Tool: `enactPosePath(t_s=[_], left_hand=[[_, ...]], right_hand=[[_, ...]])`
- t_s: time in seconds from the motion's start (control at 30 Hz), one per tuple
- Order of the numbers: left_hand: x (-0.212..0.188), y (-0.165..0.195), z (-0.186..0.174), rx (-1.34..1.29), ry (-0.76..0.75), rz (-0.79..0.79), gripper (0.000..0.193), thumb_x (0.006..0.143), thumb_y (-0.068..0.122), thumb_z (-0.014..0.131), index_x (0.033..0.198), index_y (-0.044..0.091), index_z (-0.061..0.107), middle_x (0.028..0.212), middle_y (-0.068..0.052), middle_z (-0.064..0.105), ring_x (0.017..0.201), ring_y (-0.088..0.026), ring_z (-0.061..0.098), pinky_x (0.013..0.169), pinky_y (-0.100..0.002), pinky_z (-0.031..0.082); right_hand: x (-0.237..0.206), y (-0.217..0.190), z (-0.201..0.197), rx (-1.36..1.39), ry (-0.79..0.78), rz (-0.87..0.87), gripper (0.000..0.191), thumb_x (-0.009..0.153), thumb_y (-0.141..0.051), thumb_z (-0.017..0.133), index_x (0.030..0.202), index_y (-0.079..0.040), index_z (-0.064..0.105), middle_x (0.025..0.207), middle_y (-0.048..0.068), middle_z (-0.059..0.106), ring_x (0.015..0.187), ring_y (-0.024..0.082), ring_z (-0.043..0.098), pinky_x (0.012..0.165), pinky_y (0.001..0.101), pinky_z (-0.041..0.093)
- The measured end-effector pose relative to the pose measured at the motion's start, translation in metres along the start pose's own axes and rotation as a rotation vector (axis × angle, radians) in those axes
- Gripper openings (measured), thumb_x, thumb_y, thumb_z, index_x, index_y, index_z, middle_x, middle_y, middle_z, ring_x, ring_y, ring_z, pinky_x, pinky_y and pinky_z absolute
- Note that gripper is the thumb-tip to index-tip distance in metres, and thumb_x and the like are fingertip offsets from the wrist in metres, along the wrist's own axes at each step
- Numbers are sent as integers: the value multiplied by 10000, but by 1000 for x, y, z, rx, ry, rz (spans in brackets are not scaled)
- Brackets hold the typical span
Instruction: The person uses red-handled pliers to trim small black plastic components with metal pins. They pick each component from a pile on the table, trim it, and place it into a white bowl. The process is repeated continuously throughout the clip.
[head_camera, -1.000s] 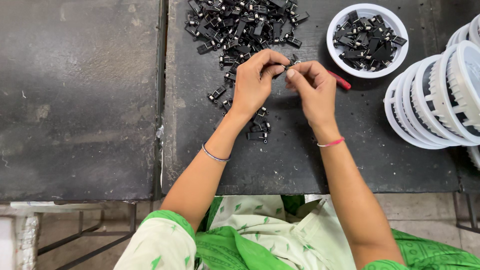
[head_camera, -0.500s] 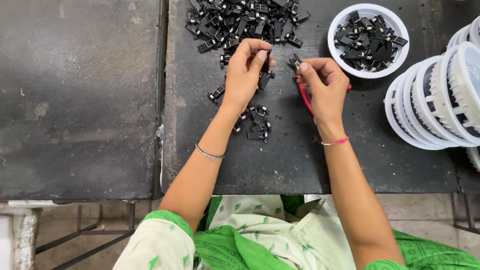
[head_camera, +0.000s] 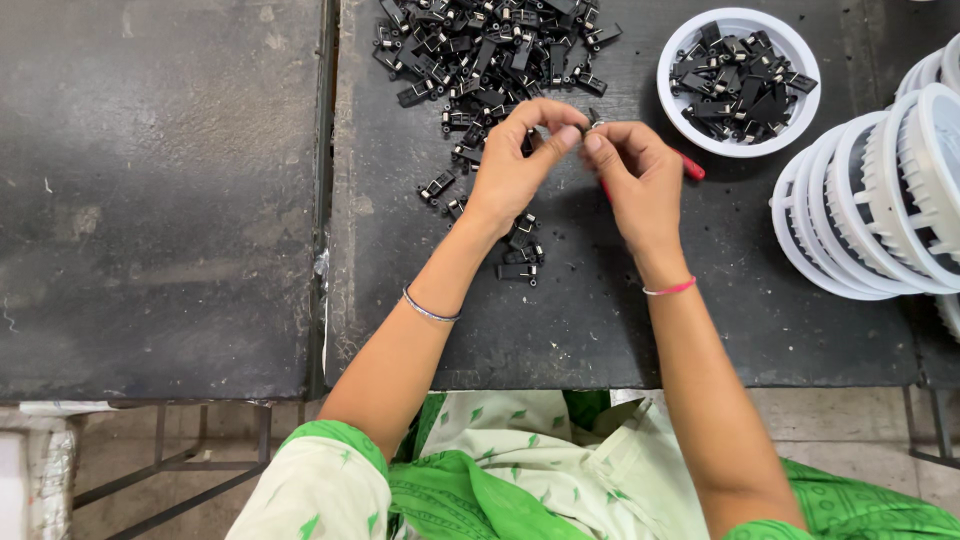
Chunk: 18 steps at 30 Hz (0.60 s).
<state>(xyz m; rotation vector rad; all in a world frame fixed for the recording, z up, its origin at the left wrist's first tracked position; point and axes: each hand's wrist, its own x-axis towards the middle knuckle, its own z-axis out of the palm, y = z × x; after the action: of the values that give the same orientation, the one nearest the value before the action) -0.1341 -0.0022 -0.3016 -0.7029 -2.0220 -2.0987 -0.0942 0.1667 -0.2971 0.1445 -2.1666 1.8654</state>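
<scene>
Head view, looking down on a dark work table (head_camera: 600, 320). A white round bowl (head_camera: 672, 100) stands at the upper right and holds a heap of small black clip-like parts with metal ends. To its right, a row of white round containers (head_camera: 870, 200) lies tipped on edge and overlapping one another; what they hold cannot be told. A loose pile of black parts (head_camera: 480, 50) of the same kind lies unboxed on the table at the top centre, with a few stragglers (head_camera: 520, 250) nearer the table's front edge, partly under the left wrist.

The left hand (head_camera: 515, 170) and the right hand (head_camera: 640, 175) meet above the table between the pile and the bowl. Their fingertips are closed together in a pinch on one small black part (head_camera: 590, 124), held just below the pile and to the left of the bowl. The part is mostly hidden by the fingers, so its long axis and its heading cannot be told. A red-handled tool (head_camera: 692, 168) lies under the right hand's fingers, its long axis running on a slant, with the exposed end pointing toward the bowl.
</scene>
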Motion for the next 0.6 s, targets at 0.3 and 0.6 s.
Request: enactPosePath(t_s=[0.3, 0.6], left_hand=[[6, -4, -12, -256, 153, -235, 139, 1042, 187, 608, 1139, 88, 605, 1040, -19, 713, 589, 10, 417, 465, -180, 331], [-7, 0, -11, -207, 131, -296, 210, 1000, 182, 691, 1166, 57, 715, 975, 3, 721, 633, 10, 454, 496, -180, 338]], right_hand=[[-10, 18, -4, -1069, 80, -307, 622, 913, -393, 793, 1386, -54, 574, 1321, 196, 511, 1249, 410, 422, 999, 661, 273], [-15, 18, -11, -864, 159, -247, 322, 1126, -226, 619, 1404, -71, 574, 1235, 188, 570, 1140, 391, 569, 960, 526, 459]])
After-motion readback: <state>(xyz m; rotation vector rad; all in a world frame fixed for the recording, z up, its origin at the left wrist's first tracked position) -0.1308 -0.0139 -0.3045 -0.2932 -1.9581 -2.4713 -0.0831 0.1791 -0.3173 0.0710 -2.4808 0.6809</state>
